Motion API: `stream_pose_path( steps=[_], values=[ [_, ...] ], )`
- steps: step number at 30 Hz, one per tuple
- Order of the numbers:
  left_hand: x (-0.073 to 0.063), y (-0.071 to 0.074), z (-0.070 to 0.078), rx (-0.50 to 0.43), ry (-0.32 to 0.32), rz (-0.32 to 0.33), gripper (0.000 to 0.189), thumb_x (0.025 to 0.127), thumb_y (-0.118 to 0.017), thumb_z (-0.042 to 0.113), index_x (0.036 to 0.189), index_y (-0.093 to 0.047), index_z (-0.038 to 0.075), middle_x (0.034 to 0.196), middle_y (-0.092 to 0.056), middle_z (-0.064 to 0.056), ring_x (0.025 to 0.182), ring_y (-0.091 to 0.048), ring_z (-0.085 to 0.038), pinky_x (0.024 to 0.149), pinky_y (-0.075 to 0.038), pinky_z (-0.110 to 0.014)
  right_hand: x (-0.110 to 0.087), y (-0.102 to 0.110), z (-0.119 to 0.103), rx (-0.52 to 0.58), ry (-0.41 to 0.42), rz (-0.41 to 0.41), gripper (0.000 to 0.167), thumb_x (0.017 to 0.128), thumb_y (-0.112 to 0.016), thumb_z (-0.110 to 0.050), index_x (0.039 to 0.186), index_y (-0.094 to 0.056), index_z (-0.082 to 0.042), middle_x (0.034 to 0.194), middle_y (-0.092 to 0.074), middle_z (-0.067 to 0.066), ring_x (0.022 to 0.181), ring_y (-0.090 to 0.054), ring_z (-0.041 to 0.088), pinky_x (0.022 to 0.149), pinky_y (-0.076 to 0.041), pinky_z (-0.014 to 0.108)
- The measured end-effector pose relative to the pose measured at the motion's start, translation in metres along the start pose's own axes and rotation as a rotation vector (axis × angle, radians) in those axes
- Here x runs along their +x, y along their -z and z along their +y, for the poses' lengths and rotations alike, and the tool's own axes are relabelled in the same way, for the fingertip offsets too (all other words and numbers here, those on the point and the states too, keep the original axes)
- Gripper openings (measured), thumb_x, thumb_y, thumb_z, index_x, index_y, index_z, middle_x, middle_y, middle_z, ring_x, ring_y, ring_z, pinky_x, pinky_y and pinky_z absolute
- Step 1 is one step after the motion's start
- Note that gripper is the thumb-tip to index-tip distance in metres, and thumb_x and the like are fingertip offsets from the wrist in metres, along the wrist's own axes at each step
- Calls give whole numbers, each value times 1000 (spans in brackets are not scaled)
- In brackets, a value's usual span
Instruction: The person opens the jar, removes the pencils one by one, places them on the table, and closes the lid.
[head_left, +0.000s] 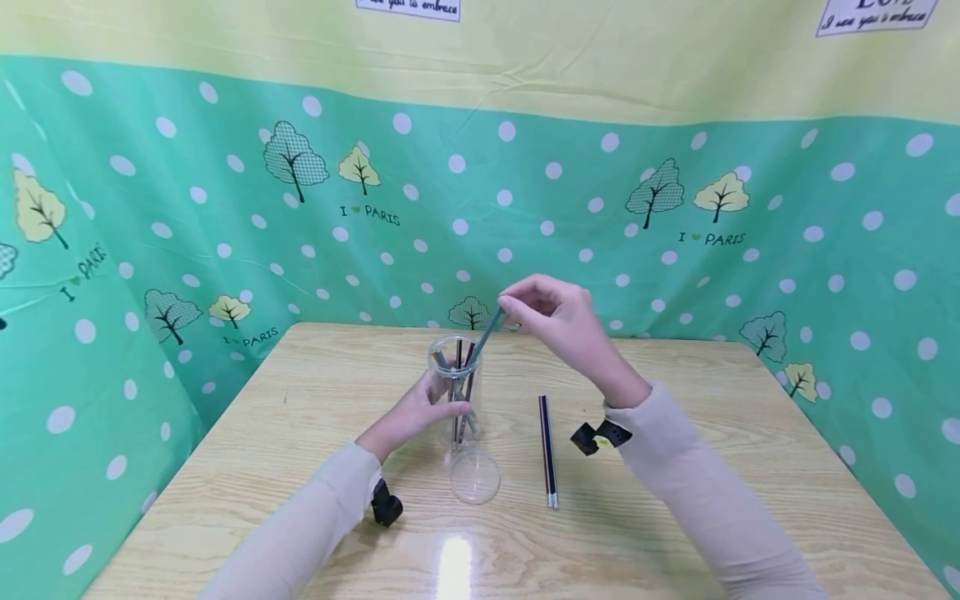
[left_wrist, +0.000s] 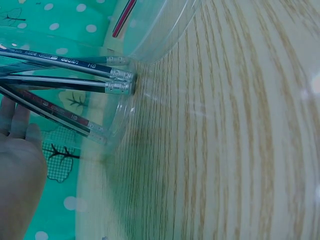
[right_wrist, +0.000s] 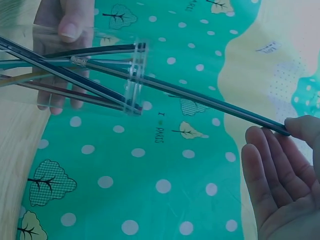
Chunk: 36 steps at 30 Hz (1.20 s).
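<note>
OK, R hand [head_left: 553, 315] pinch-tight on dk teal pencil [head_left: 489, 332], L hand [head_left: 420, 407] round clear jar [head_left: 478, 388]

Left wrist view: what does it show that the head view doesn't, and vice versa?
Only the left wrist view shows legible HB lettering on the pencils. Only the head view shows the right hand, pinching a greenish pencil by its upper end. Both show the left hand and the clear jar with pencils inside.

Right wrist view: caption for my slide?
Right-hand grip pinches a pencil, its far end inside a clear jar held by the left-hand grip.
</note>
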<state>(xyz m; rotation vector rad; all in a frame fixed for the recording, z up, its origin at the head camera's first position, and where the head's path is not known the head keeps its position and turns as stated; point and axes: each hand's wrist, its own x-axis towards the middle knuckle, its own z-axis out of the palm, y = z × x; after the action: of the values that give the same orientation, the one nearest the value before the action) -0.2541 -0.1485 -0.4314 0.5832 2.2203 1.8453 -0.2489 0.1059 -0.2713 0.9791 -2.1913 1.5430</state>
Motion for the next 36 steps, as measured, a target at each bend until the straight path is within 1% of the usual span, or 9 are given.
stream_pose_path(
  steps=[5, 9, 13, 16, 19, 23, 27, 32, 36],
  values=[
    [0, 0, -1, 6, -16, 4, 87, 90, -77, 25, 158, -24, 14, 161, -30, -6, 150, -19, -25, 120, -11, -53, 1, 9, -4, 28, 28, 49, 14, 97, -69, -13, 106, -72, -4, 93, -74, 7, 78, -71, 20, 67, -60, 33],
    [0, 0, -2, 11, -2, 13, 86, 90, -77, 27, 158, -26, 19, 161, -31, -5, 150, -20, -25, 120, -12, -53, 0, 15, -6, 28, 31, 64, 16, 97, -68, -14, 107, -72, -3, 91, -74, 8, 77, -71, 21, 67, -60, 35],
    [0, 1, -2, 10, 3, 13, 86, 89, -78, 28, 158, -26, 24, 161, -30, -3, 150, -20, -25, 120, -11, -54, 0, 20, -7, 47, 32, 78, 17, 98, -67, -13, 108, -70, 0, 92, -74, 11, 80, -71, 25, 68, -61, 35],
    [0, 1, -2, 9, -9, 8, 86, 90, -77, 28, 158, -25, 23, 162, -30, -3, 150, -20, -24, 120, -11, -54, 1, 25, -9, 70, 54, 114, 17, 98, -67, -10, 108, -69, 4, 93, -73, 13, 81, -71, 27, 67, -61, 35],
    [0, 1, -3, 12, -15, 6, 87, 90, -77, 29, 158, -25, 22, 162, -30, -3, 150, -19, -25, 120, -11, -54, 1, 31, -12, 78, 82, 163, 18, 98, -67, -10, 108, -68, 6, 93, -73, 14, 80, -72, 25, 67, -61, 35],
    [1, 1, -3, 14, -13, 9, 86, 89, -77, 29, 158, -26, 24, 161, -30, -3, 149, -21, -25, 120, -11, -53, 0, 40, -17, 78, 91, 220, 18, 98, -67, -13, 107, -69, 2, 92, -73, 12, 80, -72, 24, 67, -61, 36],
    [2, 1, -4, 7, -4, 14, 85, 89, -78, 28, 157, -27, 27, 161, -32, -3, 149, -22, -25, 120, -11, -53, -2, 46, -18, 74, 73, 244, 17, 98, -67, -15, 108, -70, -1, 92, -73, 11, 80, -72, 23, 69, -61, 34],
    [1, 0, -3, 17, 7, 21, 86, 88, -79, 29, 157, -27, 27, 160, -32, -3, 149, -23, -25, 120, -12, -54, -4, 51, -18, 72, 59, 256, 18, 98, -66, -16, 108, -70, -1, 91, -73, 11, 81, -72, 23, 70, -61, 34],
    [1, 0, -3, 5, -14, 10, 84, 90, -77, 24, 158, -26, 22, 161, -32, -6, 149, -21, -26, 120, -12, -53, -6, 53, -18, 75, 50, 261, 18, 98, -67, -16, 108, -70, -1, 91, -72, 11, 81, -71, 23, 69, -61, 34]
  ],
)
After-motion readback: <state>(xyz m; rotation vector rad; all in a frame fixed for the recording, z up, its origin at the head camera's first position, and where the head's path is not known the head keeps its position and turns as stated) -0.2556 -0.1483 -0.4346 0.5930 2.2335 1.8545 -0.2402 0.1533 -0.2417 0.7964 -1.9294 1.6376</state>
